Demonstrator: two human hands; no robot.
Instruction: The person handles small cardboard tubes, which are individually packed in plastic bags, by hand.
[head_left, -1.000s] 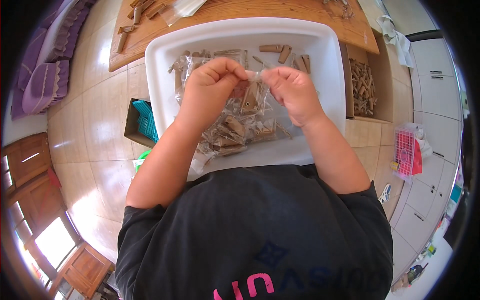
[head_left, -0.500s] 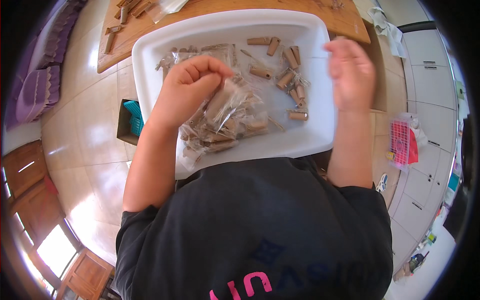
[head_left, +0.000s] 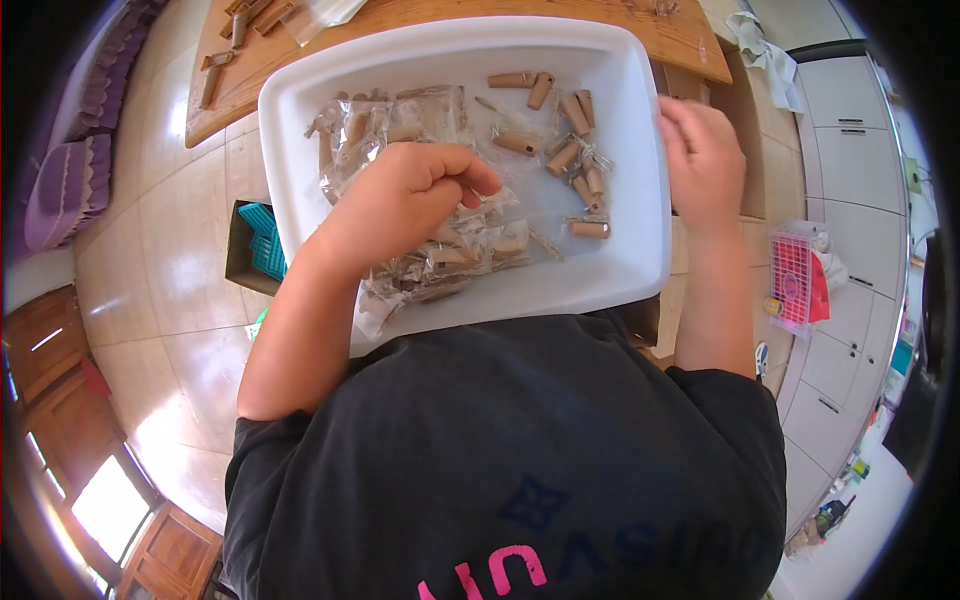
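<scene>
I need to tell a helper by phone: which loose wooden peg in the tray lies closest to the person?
Start at the white tray on the person's lap. Among the loose pegs on its right side, take the lowest peg, lying crosswise alone below the cluster.

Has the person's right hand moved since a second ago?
Yes. The right hand has gone rightward, from the middle of the white tray to its right rim.

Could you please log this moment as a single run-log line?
left hand: closed on clear bags in white tray | right hand: on tray's right rim, holding nothing visible | loose wooden pegs: in tray
</scene>
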